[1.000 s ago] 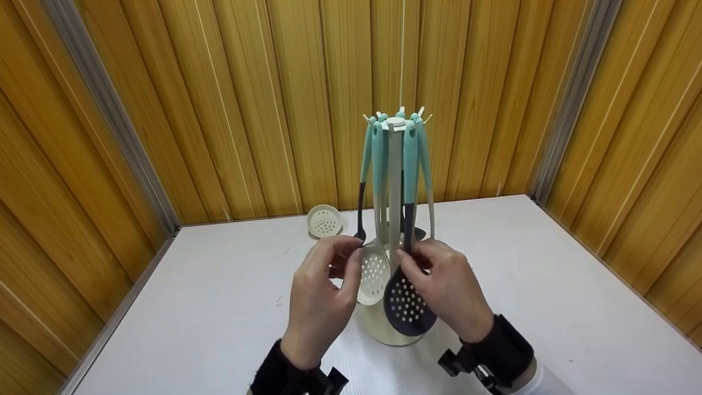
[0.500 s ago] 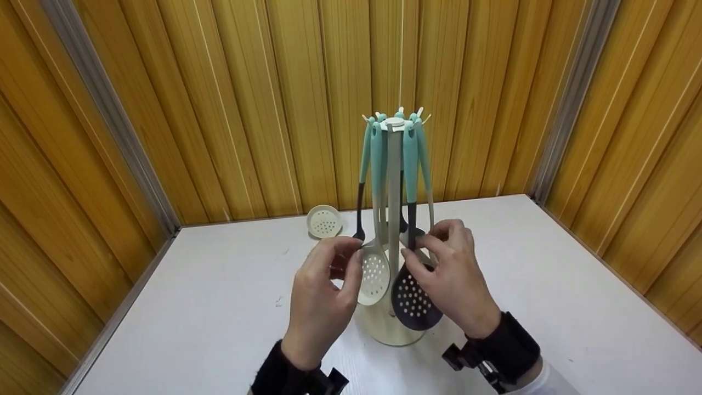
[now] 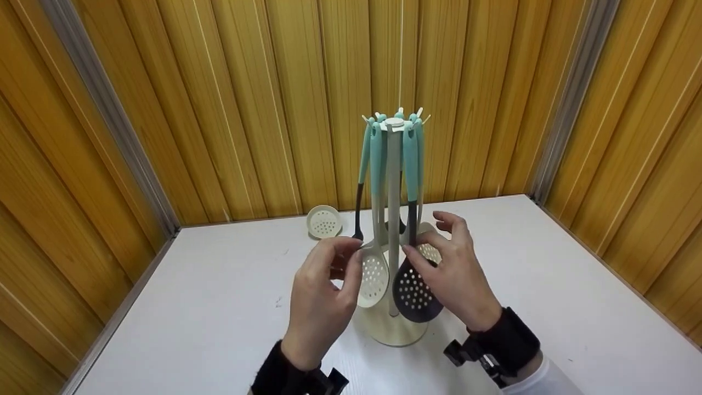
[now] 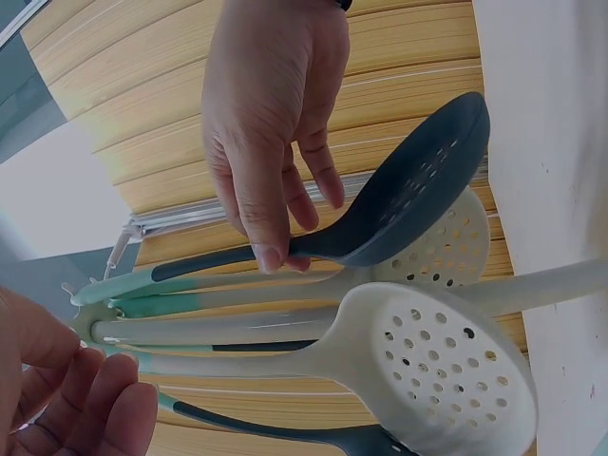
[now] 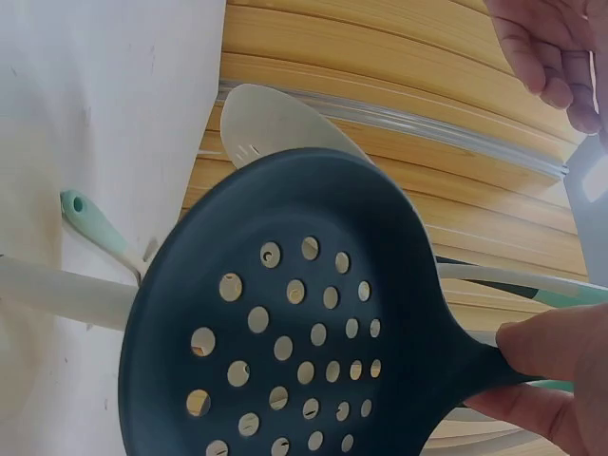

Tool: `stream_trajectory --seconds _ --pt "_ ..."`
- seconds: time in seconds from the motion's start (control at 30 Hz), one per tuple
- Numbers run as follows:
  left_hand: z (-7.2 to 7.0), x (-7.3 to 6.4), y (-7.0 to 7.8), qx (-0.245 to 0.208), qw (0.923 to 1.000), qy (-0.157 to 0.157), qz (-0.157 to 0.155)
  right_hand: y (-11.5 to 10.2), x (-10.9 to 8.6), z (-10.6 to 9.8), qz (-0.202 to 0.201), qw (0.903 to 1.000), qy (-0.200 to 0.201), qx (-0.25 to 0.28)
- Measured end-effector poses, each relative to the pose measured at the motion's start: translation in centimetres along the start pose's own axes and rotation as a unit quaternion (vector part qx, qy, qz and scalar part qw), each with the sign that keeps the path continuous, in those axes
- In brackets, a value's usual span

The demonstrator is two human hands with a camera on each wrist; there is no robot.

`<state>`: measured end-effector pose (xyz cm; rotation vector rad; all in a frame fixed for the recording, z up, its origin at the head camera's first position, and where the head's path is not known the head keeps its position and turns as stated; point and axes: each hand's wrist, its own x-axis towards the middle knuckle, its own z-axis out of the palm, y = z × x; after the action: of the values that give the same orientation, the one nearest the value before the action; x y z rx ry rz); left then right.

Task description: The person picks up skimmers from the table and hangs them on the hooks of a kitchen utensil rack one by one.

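Note:
A cream utensil stand (image 3: 393, 219) with a round base carries several hanging utensils with teal handles. My right hand (image 3: 458, 269) pinches the neck of a dark skimmer (image 3: 418, 293) between thumb and fingers; its handle top is at the stand's hooks. In the right wrist view the dark skimmer (image 5: 304, 313) fills the middle, perforated bowl facing the camera. My left hand (image 3: 327, 299) hovers left of the stand, beside a hanging cream skimmer (image 3: 374, 277), with bent fingers. In the left wrist view the left hand (image 4: 81, 399) has nothing visible between its fingers.
A perforated cream utensil (image 3: 324, 222) lies at the back of the white table (image 3: 230, 307). Another cream perforated utensil (image 4: 456, 242) hangs behind the dark one. Wood-patterned panels (image 3: 290, 109) enclose the back and sides.
My right hand has shifted slightly right and farther back, swinging the dark skimmer's bowl the same way. A cream perforated utensil now shows behind that hand. My left hand stays in place.

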<state>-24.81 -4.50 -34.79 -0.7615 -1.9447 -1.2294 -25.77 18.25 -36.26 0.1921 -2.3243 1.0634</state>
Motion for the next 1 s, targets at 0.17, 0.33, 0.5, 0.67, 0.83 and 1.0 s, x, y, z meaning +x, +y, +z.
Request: stream_trajectory --seconds 0.17,0.33,0.5,0.67,0.83,1.0 --pt "-0.1 0.0 0.0 -0.001 1.0 0.001 -0.001 0.5 0.5 -0.1 0.022 0.999 -0.026 0.028" --pt "0.0 0.0 0.0 -0.002 1.0 0.004 -0.003 1.3 1.1 -0.4 0.036 0.9974 -0.018 0.06" --pt "0.4 -0.1 0.0 -0.01 0.9999 -0.004 0.0 2.2 1.9 -1.0 0.054 0.9954 -0.002 0.079" --pt "0.5 -0.3 0.0 -0.01 0.9999 -0.006 -0.001 2.9 3.1 -0.7 0.057 0.9945 -0.023 0.084" --pt "0.5 -0.2 0.0 -0.007 0.9999 -0.008 -0.003 3.4 4.0 -0.4 0.048 0.9953 -0.011 0.083" --pt "0.7 -0.1 0.0 -0.014 0.9999 -0.006 -0.004 3.7 4.4 -0.3 0.045 0.9965 -0.001 0.071"
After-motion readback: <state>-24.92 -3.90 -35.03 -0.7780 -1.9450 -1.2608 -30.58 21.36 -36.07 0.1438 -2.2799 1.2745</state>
